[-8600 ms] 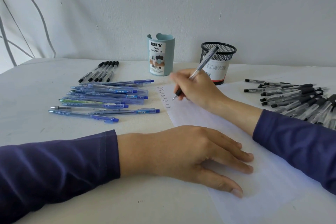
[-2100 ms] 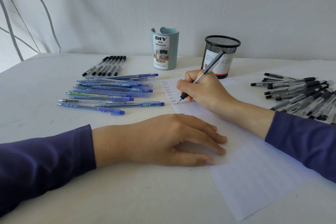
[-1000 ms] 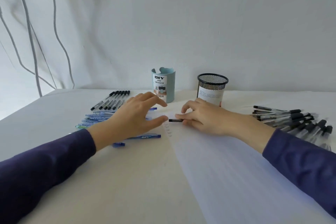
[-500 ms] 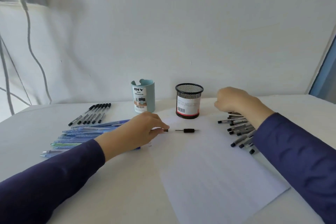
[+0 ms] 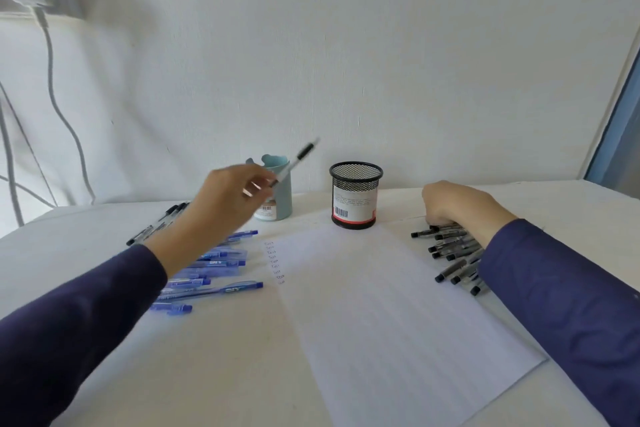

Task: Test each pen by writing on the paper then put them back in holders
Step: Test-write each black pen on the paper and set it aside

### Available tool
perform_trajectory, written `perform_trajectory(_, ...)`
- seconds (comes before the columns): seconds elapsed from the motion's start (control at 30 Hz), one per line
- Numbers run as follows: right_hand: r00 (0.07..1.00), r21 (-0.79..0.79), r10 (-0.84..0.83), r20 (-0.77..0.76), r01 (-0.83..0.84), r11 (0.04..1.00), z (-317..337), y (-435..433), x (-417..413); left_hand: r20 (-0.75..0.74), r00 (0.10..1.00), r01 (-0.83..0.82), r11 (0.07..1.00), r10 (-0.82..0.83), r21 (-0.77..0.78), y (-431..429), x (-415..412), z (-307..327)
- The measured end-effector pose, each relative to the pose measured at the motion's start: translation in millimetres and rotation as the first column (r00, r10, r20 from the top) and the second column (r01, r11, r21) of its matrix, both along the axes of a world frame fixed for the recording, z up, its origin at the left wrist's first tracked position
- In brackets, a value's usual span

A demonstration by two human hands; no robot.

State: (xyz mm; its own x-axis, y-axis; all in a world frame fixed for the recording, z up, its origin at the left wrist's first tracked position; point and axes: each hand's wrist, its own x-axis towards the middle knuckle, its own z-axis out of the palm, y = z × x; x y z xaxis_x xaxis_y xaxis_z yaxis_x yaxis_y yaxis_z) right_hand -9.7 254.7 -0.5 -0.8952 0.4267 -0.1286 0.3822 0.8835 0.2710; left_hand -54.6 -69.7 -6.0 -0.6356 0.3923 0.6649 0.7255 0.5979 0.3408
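My left hand (image 5: 225,198) is raised above the table and grips a clear pen with a black grip (image 5: 298,158), tilted up to the right in front of the teal holder (image 5: 280,198). To its right stands the black mesh holder (image 5: 355,198). A lined paper (image 5: 381,305) with a short column of written words lies in the middle. My right hand (image 5: 453,201) rests curled on the far end of the heap of black pens (image 5: 450,253); whether it grips one is hidden. Blue pens (image 5: 214,270) lie on the left, partly behind my left arm.
A short row of black pens (image 5: 156,224) lies at the far left behind the blue ones. The wall stands just behind the holders. A white charger and cables (image 5: 45,28) hang on the wall at left. The table edge runs along the right.
My left hand has lifted the black pen off the paper and swung it up toward the teal holder. My right hand has settled lower onto the black pen heap.
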Motion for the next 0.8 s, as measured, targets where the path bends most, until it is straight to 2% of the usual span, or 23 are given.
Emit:
perform_trajectory(0.1,0.994,-0.059,-0.047,-0.098,0.041,0.997,-7,-3,-3,0.05,0.994,-0.098,0.987,0.093,0.129,-20,-13,10)
perform_trajectory(0.2,0.989,-0.068,-0.026,-0.148,0.016,0.998,-10,-8,-3,0.15,0.973,-0.202,0.966,0.178,0.161,-38,-27,7)
perform_trajectory(0.3,0.986,-0.004,0.009,-0.168,-0.01,1.0,-14,-12,-2,0.217,0.933,-0.306,0.951,0.288,0.051,-54,-43,-1)
perform_trajectory(0.4,0.989,-0.006,0.022,-0.143,-0.024,1.0,-16,-14,-2,0.238,0.887,-0.39,0.918,0.396,-0.075,-75,-60,-9)
perform_trajectory(0.6,0.979,0.021,0.085,-0.187,-0.082,0.996,-16,-15,-2,0.293,0.798,-0.49,0.85,0.526,-0.193,-113,-77,-18)
perform_trajectory(0.7,0.937,0.081,0.176,-0.301,-0.159,0.984,-16,-14,-3,0.301,0.768,-0.507,0.823,0.566,-0.256,-123,-78,-19)
perform_trajectory(0.8,0.842,0.099,0.204,-0.5,-0.179,0.979,-11,-17,-4,0.299,0.748,-0.509,0.802,0.592,-0.313,-126,-78,-20)
